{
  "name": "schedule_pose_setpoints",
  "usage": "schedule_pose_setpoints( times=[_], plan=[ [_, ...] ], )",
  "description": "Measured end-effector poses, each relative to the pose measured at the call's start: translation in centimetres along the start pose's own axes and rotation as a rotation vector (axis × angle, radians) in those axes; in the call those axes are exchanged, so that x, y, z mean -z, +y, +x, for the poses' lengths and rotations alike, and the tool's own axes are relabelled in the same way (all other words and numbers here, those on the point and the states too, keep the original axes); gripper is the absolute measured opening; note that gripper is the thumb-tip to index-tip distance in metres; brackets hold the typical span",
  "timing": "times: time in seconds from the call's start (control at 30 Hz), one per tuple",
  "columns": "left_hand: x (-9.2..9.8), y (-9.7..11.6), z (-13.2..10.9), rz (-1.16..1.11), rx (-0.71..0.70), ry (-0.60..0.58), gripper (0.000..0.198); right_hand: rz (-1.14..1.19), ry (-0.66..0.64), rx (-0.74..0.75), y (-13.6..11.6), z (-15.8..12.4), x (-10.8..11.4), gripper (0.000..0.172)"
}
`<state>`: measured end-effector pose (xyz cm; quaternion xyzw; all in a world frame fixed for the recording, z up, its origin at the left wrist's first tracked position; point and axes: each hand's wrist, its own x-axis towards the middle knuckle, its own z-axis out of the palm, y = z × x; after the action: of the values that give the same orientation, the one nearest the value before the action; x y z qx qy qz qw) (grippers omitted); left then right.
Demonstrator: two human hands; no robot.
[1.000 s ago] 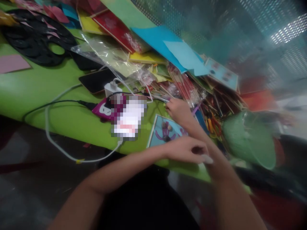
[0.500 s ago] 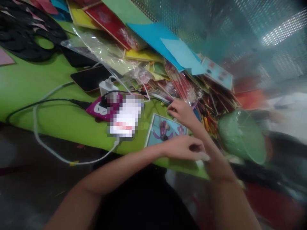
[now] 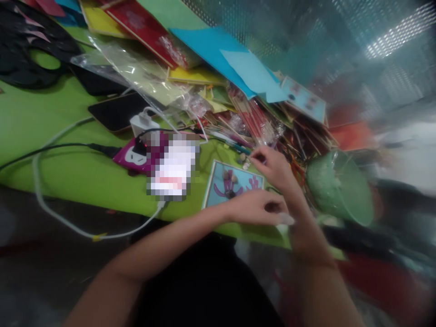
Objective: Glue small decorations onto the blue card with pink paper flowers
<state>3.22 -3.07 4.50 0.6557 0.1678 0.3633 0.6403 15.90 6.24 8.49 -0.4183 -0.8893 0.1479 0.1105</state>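
Observation:
My left hand [image 3: 257,207] is closed, holding a small whitish piece [image 3: 285,219] at its fingertips; its exact kind is too blurred to tell. Partly behind that hand lies a framed blue picture [image 3: 218,176] with purple shapes and small round stones on it. My right hand [image 3: 272,164] has its fingers pinched together just beyond the picture's upper right corner. Whether something sits in the pinch is hidden. Several small pebbles [image 3: 243,160] lie on the green table [image 3: 71,181] beside its fingertips. The right forearm passes close behind the whitish piece.
A phone with a lit, blurred screen [image 3: 173,168] is plugged in near a purple power strip [image 3: 132,156]. Cables loop over the front edge. Behind are a dark phone [image 3: 116,111], bundled sticks [image 3: 252,116] and blue sheets [image 3: 218,54]. A green basket [image 3: 340,186] stands at right.
My right hand has drawn to the right, uncovering the pebbles beside its fingertips. My left hand stays over the picture with the whitish piece. The whole view has shifted slightly.

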Motion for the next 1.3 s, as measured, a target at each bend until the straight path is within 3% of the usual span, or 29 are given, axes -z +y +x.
schedule_pose_setpoints(
  times=[0.17, 0.27, 0.4, 0.5, 0.6, 0.7, 0.77, 0.9, 1.0, 1.1, 1.2, 1.3],
  plan=[
    [0.1, 0.1, -0.1, -0.018, -0.002, 0.024, 0.019, 0.068, 0.076, -0.214, 1.7, -9.3, 5.0, 0.009],
    [0.1, 0.0, 0.0, 0.045, 0.035, 0.097, 0.019, 0.067, 0.006, -0.37, 1.5, -15.9, 6.8, 0.017],
    [0.5, 0.1, -0.1, 0.362, 0.111, 0.361, 0.018, 0.145, -0.341, -0.5, -0.5, -22.6, 7.1, 0.025],
    [1.4, 0.5, -0.4, 0.727, 0.168, 0.621, 0.015, 0.161, -0.371, -0.513, -1.5, -25.5, 7.2, 0.026],
    [2.7, 0.7, -0.6, 0.98, 0.306, 0.764, 0.019, 0.126, -0.334, -0.532, -1.3, -26.6, 8.0, 0.03],
    [3.8, 0.7, -0.6, 1.145, 0.459, 0.802, 0.023, 0.013, -0.237, -0.562, -0.7, -25.2, 8.9, 0.034],
    [4.3, 0.6, -0.5, 1.219, 0.528, 0.803, 0.026, -0.068, -0.12, -0.537, -0.5, -22.6, 8.9, 0.035],
    [4.9, 0.1, -0.5, 1.29, 0.591, 0.771, 0.03, -0.05, 0.048, -0.241, 0.0, -14.4, 7.2, 0.027],
    [5.0, -0.3, -0.7, 1.305, 0.581, 0.718, 0.03, -0.068, 0.049, -0.077, 0.8, -8.0, 4.8, 0.024],
    [4.9, -0.3, -0.7, 1.287, 0.554, 0.71, 0.031, -0.161, 0.024, -0.088, 1.9, -3.0, 2.3, 0.024],
    [4.6, -0.2, -0.6, 1.284, 0.515, 0.726, 0.031, -0.278, -0.012, -0.102, 2.8, -0.1, 0.2, 0.025],
    [4.2, 0.0, -0.5, 1.311, 0.476, 0.708, 0.029, -0.347, -0.046, -0.102, 3.4, 1.0, -1.1, 0.021]
  ],
)
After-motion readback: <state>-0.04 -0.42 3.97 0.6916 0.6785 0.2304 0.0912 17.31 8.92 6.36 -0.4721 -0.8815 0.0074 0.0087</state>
